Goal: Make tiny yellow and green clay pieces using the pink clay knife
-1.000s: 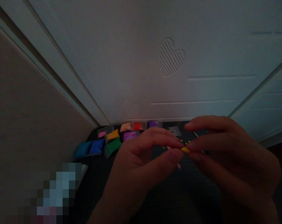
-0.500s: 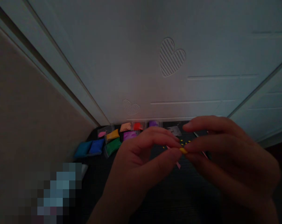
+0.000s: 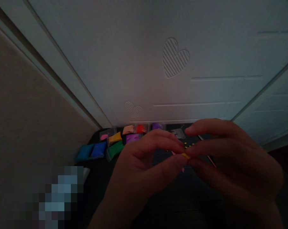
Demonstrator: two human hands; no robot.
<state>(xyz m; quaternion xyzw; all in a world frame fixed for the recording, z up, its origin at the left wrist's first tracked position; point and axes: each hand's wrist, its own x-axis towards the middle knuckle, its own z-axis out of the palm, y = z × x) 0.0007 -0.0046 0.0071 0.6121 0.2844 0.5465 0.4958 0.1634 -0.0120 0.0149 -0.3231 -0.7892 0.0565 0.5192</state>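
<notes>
Left hand (image 3: pixel 144 168) and right hand (image 3: pixel 244 162) both pinch one small yellow lump (image 3: pixel 186 156), thumb to finger (one right finger stands clear), over the table (image 3: pixel 172 198), short of its far edge.

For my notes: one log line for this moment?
left grip: pinching yellow piece | right grip: pinching same piece | colored packets: on table

The left hand (image 3: pixel 144 168) and right hand (image 3: pixel 239 168) partly hide the small yellow lump (image 3: pixel 186 156). Tiny yellow specks (image 3: pixel 185 147) beyond are too small to identify. Pixelation obscures the pale-blue object (image 3: pixel 60 190) at near left.
</notes>
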